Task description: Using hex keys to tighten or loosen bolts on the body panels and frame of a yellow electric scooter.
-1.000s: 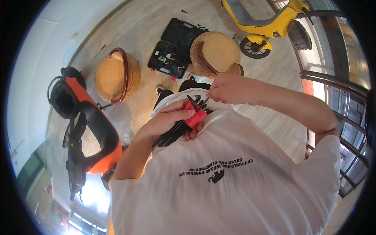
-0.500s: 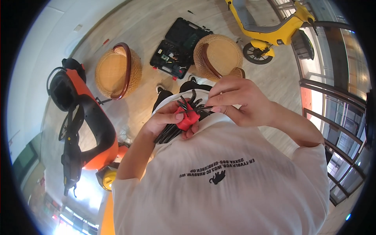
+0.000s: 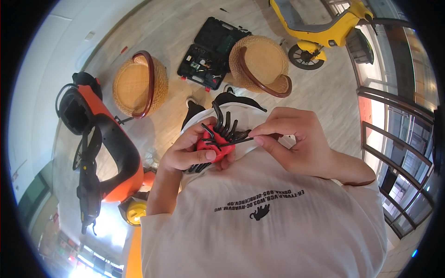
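Observation:
My left hand [image 3: 178, 155] is closed around a hex key set, gripping its red plastic holder [image 3: 225, 151] in front of my shirt. Several black hex keys [image 3: 218, 113] stick up from it with bent ends, and their long arms come out below my palm. Thumb and forefinger of my right hand [image 3: 299, 141] pinch the end of one thin black hex key [image 3: 242, 141]. That key lies across the top of the holder, its other end among the rest. Whether it sits in a slot, I cannot tell.
Ahead on the floor lies an opened black tool case [image 3: 204, 62], between two woven chairs, one to the left [image 3: 130, 83] and one to the right [image 3: 264, 58]. An orange scooter [image 3: 125, 143] stands left, a yellow scooter [image 3: 324, 34] far right. Glass doors [image 3: 394, 153] line the right side.
My right hand has moved slightly down and to the right, still pinching the key. The holder has tilted and shifted a little left in my left hand.

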A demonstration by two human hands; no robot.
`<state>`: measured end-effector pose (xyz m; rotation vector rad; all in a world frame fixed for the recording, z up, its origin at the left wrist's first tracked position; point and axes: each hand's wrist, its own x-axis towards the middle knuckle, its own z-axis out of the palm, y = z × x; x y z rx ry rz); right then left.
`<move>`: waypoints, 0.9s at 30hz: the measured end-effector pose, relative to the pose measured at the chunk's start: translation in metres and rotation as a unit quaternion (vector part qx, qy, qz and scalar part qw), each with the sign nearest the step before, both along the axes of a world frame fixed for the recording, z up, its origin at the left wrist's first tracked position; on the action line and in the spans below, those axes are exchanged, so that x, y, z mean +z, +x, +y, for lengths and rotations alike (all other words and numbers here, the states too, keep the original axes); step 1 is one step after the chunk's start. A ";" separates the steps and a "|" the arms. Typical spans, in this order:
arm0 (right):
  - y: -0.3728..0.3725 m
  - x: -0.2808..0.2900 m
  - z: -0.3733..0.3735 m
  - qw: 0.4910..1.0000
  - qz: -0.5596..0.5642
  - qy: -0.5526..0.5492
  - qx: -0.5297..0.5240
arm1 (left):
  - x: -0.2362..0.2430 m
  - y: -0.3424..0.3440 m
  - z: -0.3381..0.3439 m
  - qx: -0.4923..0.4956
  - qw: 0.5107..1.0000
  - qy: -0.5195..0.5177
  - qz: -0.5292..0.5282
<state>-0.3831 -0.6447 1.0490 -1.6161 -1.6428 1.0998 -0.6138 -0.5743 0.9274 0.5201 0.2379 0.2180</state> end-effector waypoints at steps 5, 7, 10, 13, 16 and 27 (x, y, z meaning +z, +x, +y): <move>0.003 0.002 -0.003 1.000 0.015 -0.015 -0.012 | 0.002 0.003 -0.001 -0.019 1.000 0.011 -0.008; 0.004 0.003 -0.004 0.999 0.019 -0.021 -0.015 | 0.004 0.005 0.000 -0.024 0.999 0.019 -0.013; 0.006 0.004 -0.006 0.999 0.023 -0.034 -0.021 | 0.006 0.006 0.002 -0.046 0.998 0.037 -0.012; 0.005 0.005 -0.007 0.998 0.029 -0.044 -0.023 | 0.007 0.008 0.002 -0.062 0.997 0.053 -0.007; 0.004 0.006 -0.009 0.998 0.034 -0.051 -0.024 | 0.009 0.009 0.001 -0.068 0.996 0.060 -0.012; 0.008 0.012 -0.007 0.997 0.014 -0.077 0.018 | 0.021 0.014 0.003 -0.095 0.983 0.157 -0.023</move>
